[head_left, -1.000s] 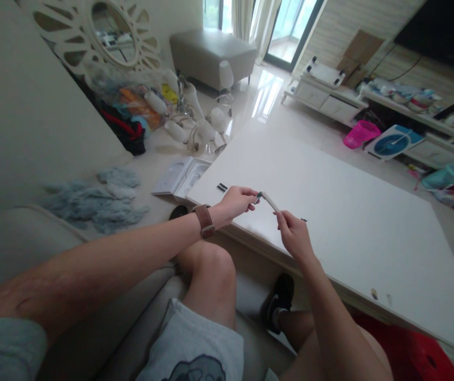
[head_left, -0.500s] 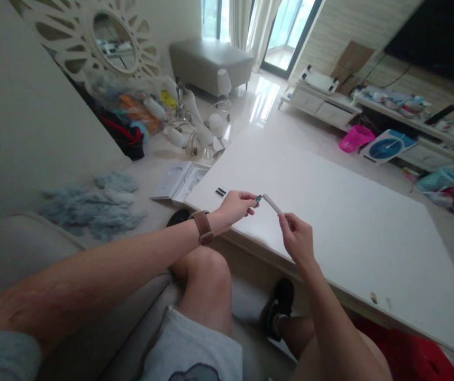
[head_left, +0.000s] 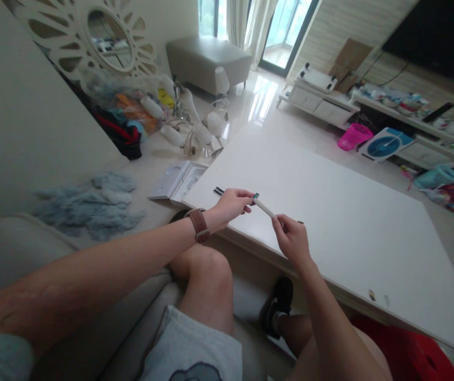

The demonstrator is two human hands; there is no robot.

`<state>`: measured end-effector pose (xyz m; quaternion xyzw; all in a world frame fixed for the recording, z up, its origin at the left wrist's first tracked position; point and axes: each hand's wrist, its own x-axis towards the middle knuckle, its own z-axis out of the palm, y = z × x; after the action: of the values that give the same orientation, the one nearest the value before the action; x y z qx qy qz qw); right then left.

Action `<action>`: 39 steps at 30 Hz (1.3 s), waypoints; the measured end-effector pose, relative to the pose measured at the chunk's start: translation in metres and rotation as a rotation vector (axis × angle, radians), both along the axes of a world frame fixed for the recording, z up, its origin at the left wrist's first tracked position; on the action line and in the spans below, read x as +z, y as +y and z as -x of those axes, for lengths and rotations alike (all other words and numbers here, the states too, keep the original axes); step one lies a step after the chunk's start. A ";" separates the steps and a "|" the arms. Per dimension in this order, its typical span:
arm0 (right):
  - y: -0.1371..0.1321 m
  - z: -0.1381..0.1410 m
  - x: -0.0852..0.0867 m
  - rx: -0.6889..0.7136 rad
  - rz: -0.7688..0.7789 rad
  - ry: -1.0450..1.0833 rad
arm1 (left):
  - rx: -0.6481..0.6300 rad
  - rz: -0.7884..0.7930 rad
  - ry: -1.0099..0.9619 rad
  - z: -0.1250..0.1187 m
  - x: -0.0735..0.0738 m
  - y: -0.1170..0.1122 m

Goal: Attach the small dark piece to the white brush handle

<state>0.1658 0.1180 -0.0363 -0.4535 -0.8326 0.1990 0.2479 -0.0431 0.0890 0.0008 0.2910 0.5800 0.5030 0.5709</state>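
Note:
My left hand (head_left: 230, 203), with a brown watch strap on its wrist, pinches a small dark green piece (head_left: 255, 197) at its fingertips. My right hand (head_left: 290, 239) is closed round the lower end of a thin white stick (head_left: 264, 208). The green piece sits against the stick's upper tip. Both hands hover just above the near left part of the white table (head_left: 350, 211). Two short black strips (head_left: 219, 190) lie on the table just left of my left hand. A tiny dark piece (head_left: 300, 222) lies on the table right beside my right hand.
An open white box (head_left: 177, 180) lies on the floor at the table's left corner. A fluffy grey-blue rug (head_left: 88, 203), a white lamp fixture (head_left: 195, 127) and a bag of clutter sit further left. A pink basket (head_left: 352, 136) and a blue fan (head_left: 386, 144) stand beyond the table.
The gap between the green piece and the white stick has closed; they now meet. My right hand has shifted slightly left towards my left hand.

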 end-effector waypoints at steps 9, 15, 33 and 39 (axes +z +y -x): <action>0.006 0.000 -0.006 -0.072 0.079 0.026 | -0.014 0.013 0.031 0.000 -0.003 -0.001; 0.005 0.000 -0.006 -0.088 0.088 0.018 | -0.034 0.017 0.040 -0.001 -0.004 -0.002; 0.004 0.001 -0.007 -0.066 0.141 0.044 | 0.005 0.006 0.047 -0.002 -0.004 -0.002; 0.003 0.001 -0.007 -0.040 0.177 0.045 | 0.010 -0.037 0.041 -0.002 -0.006 -0.001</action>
<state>0.1653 0.1207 -0.0432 -0.4854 -0.7969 0.2769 0.2295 -0.0414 0.0878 -0.0056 0.3087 0.5836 0.5106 0.5508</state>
